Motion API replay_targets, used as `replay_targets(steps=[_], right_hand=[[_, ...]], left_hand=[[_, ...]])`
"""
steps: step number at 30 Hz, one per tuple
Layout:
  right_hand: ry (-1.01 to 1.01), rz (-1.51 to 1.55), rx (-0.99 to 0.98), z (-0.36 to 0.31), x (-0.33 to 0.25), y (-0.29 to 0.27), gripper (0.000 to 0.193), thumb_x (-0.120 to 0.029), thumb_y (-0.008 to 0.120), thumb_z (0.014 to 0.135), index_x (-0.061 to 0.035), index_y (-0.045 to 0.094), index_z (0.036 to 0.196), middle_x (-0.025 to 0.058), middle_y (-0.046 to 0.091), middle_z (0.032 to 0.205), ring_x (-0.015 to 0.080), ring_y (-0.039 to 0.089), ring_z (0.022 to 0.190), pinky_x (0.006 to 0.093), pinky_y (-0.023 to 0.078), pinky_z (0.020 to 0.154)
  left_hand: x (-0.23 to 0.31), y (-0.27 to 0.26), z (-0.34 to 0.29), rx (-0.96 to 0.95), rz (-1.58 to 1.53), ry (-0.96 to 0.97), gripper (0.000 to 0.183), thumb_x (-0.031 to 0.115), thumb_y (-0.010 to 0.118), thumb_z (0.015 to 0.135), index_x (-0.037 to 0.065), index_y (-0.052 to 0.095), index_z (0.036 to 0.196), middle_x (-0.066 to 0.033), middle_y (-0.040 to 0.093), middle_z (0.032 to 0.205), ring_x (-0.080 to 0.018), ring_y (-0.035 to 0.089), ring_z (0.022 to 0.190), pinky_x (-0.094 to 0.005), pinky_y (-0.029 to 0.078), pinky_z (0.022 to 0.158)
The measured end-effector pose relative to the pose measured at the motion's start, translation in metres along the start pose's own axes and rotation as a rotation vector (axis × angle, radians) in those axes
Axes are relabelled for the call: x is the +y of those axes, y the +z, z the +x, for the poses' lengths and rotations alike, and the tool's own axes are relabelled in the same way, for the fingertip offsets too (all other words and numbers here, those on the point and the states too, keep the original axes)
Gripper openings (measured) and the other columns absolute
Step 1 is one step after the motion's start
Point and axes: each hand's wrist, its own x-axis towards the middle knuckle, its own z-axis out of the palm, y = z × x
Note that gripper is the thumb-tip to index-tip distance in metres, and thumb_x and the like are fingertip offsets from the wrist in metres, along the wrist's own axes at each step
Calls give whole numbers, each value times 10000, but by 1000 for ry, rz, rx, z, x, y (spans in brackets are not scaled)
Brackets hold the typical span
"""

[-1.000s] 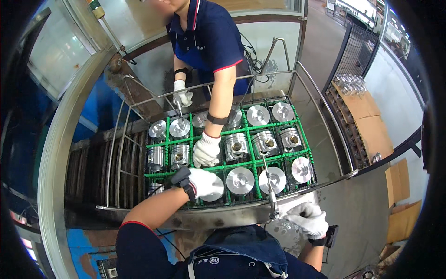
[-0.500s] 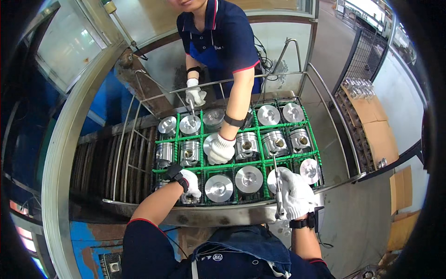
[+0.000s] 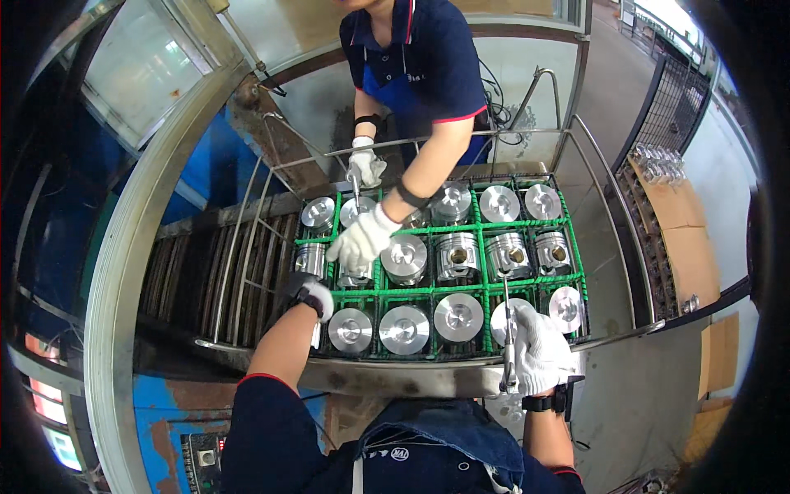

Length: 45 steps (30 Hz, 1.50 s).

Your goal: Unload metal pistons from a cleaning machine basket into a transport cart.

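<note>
A railed metal desk (image 3: pixel 411 380) carries a green-divided basket (image 3: pixel 432 289); metal pistons (image 3: pixel 458 317) sit in three rows inside the basket, some flat face up.

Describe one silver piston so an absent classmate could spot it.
Find the green-barred rectangular rack. In its middle row, look just right of the co-worker's white-gloved hand. The silver cylindrical metal piston there shows its round top; those farther right in that row lie sideways.

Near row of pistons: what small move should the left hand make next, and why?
Probably turn the corner piston flat face up, if it isn't already: the left hand covers most of it, while the five other pistons in that row show flat faces.
</note>
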Motion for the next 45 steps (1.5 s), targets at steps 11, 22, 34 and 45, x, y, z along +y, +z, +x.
replay_targets(steps=[11,22,34,45], right_hand=[[54,-31,4,-2,-3,-4,319,-130,682,768,-133,623,1082,124,637,933,335,608,827,433,503,714],[2,-81,50,-2,-5,-2,319,-122,677,735,-132,625,1050,93,665,906,306,627,819,398,509,709],[82,-63,0,2,-11,-9,268,-150,685,771,-139,651,1036,107,668,894,316,633,770,403,514,671],[57,-41,-7,7,-16,-12,242,-116,680,778,-105,641,1017,132,649,821,332,630,762,412,510,680]], left_hand=[[17,-57,-60,-374,130,-97,423,373,636,749,108,704,1072,-109,654,1149,-285,621,1055,-445,482,890],[-6,-49,-38,-116,-60,-262,457,466,596,767,119,715,1038,-103,675,1084,-287,643,994,-417,499,854],[154,-266,-12,649,-700,48,708,494,508,831,72,384,1386,-202,558,1246,-326,540,1157,-476,461,913],[155,-289,52,370,-501,234,571,553,562,778,46,689,1006,-187,672,996,-327,647,945,-441,509,822]])
